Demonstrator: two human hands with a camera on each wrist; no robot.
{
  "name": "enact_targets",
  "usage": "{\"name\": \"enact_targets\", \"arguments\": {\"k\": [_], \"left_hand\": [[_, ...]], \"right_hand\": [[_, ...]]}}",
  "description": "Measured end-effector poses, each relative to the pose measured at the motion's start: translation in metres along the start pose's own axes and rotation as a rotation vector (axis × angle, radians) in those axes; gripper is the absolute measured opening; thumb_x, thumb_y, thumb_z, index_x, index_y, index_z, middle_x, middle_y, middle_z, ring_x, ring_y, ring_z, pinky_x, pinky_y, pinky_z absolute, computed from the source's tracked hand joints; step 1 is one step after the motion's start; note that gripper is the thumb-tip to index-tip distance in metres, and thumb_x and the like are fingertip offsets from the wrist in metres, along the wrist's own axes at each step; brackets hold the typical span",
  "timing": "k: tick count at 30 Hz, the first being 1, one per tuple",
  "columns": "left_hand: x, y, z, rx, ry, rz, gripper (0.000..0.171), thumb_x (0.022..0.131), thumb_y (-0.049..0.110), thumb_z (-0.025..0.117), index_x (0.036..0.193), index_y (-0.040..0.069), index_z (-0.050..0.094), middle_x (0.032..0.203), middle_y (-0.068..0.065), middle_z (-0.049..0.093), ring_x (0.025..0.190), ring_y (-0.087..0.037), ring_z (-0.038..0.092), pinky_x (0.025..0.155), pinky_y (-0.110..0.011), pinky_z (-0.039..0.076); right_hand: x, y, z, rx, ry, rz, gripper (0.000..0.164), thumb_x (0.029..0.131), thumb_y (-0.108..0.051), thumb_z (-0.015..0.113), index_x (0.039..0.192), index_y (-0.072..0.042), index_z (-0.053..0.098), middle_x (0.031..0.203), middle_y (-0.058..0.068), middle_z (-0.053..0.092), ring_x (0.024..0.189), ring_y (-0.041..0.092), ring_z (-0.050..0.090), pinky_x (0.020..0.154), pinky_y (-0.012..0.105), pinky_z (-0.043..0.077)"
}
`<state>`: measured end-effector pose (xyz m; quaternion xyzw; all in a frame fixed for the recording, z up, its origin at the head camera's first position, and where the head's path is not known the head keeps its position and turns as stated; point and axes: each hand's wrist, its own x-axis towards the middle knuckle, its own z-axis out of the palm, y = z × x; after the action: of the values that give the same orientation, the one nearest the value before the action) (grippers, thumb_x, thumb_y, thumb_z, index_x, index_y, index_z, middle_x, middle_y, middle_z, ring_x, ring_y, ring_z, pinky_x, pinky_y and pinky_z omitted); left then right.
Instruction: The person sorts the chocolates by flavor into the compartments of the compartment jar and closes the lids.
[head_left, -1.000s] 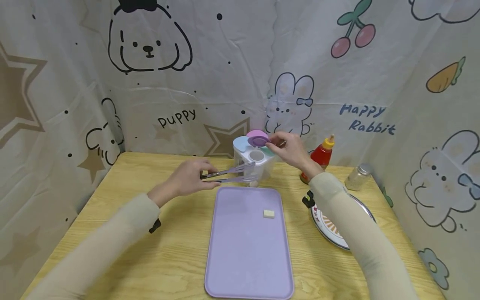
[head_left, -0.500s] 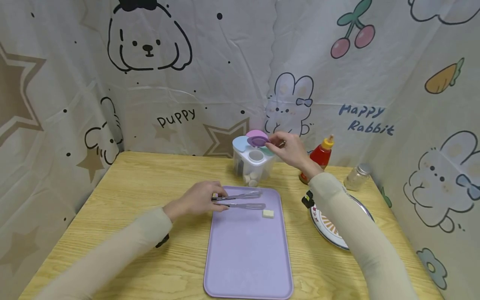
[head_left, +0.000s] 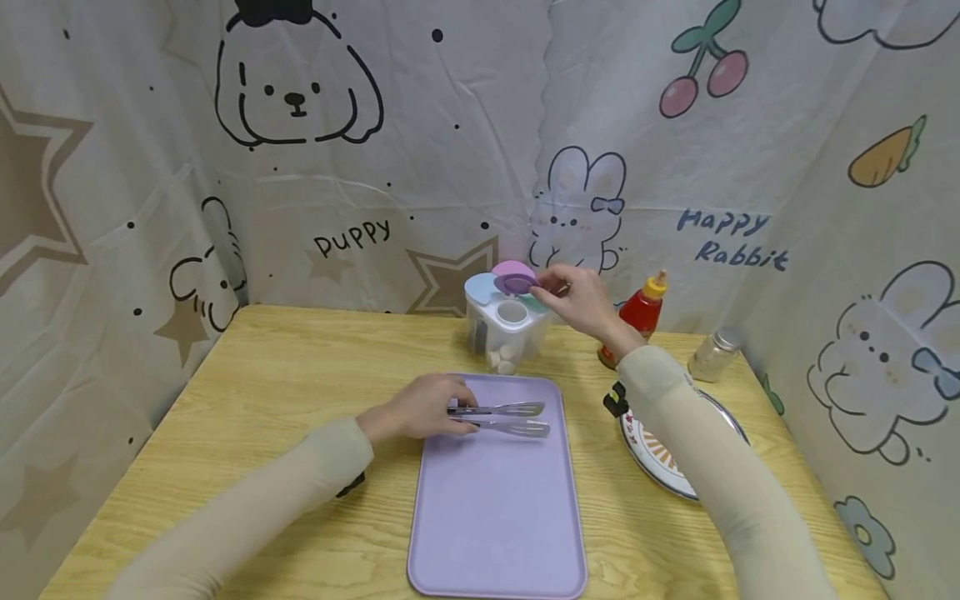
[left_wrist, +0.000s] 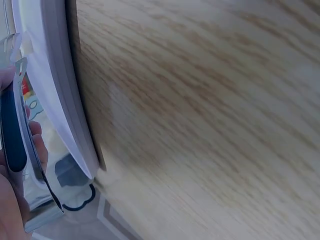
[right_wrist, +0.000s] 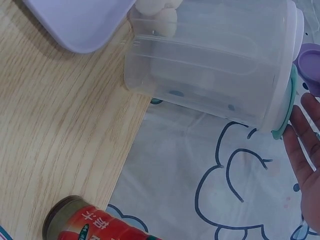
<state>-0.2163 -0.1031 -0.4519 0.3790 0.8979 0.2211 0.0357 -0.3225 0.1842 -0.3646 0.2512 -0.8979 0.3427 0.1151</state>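
My left hand (head_left: 429, 407) grips metal tongs (head_left: 512, 409) over the upper part of the lilac tray (head_left: 495, 517). The tong arms stand apart. The small pale block seen on the tray before is hidden at the tong tips, so I cannot tell whether they touch it. My right hand (head_left: 576, 298) pinches the edge of the raised purple lid (head_left: 514, 284) on a clear compartment container (head_left: 484, 321). Below that lid a round opening shows in the white top, and pale pieces (head_left: 502, 358) lie low in the front compartment.
Behind my right forearm stands a red sauce bottle (head_left: 641, 310) with a yellow cap. A glass shaker (head_left: 715, 354) is at the back right. My right sleeve partly covers a patterned plate (head_left: 660, 458). Printed cloth (head_left: 450, 167) closes off the back and sides of the table.
My left hand has brought the tongs from beside the container down and toward me, then right over the tray to where the block lay. My right hand keeps the purple lid raised.
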Motion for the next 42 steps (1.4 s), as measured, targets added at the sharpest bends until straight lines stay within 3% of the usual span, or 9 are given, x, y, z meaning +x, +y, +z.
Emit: {"name": "enact_targets", "arguments": {"k": [23, 33, 42], "left_hand": [[0.008, 0.003, 0.008, 0.04, -0.056, 0.003, 0.021, 0.093, 0.033, 0.081, 0.106, 0.017, 0.082, 0.093, 0.004, 0.072, 0.08, -0.006, 0.057, 0.076, -0.027, 0.051], [0.002, 0.004, 0.006, 0.062, -0.042, 0.024, 0.022, 0.093, 0.033, 0.081, 0.106, 0.016, 0.082, 0.094, 0.003, 0.073, 0.08, -0.007, 0.059, 0.075, -0.026, 0.052], [-0.011, -0.003, 0.005, 0.051, -0.004, 0.031, 0.022, 0.093, 0.032, 0.081, 0.107, 0.015, 0.082, 0.096, 0.003, 0.073, 0.08, -0.006, 0.058, 0.074, -0.026, 0.052]], "right_hand": [[-0.001, -0.001, 0.0, -0.001, 0.005, -0.005, 0.017, 0.099, -0.018, 0.075, 0.11, -0.005, 0.075, 0.102, 0.014, 0.078, 0.091, 0.027, 0.071, 0.087, 0.045, 0.063], [-0.001, -0.001, 0.0, -0.006, 0.003, -0.001, 0.017, 0.099, -0.018, 0.075, 0.111, -0.005, 0.075, 0.103, 0.014, 0.078, 0.092, 0.027, 0.071, 0.087, 0.045, 0.063], [-0.001, -0.002, -0.001, -0.003, -0.003, 0.001, 0.019, 0.099, -0.019, 0.075, 0.112, -0.006, 0.075, 0.104, 0.014, 0.078, 0.093, 0.027, 0.072, 0.088, 0.045, 0.063]]}}
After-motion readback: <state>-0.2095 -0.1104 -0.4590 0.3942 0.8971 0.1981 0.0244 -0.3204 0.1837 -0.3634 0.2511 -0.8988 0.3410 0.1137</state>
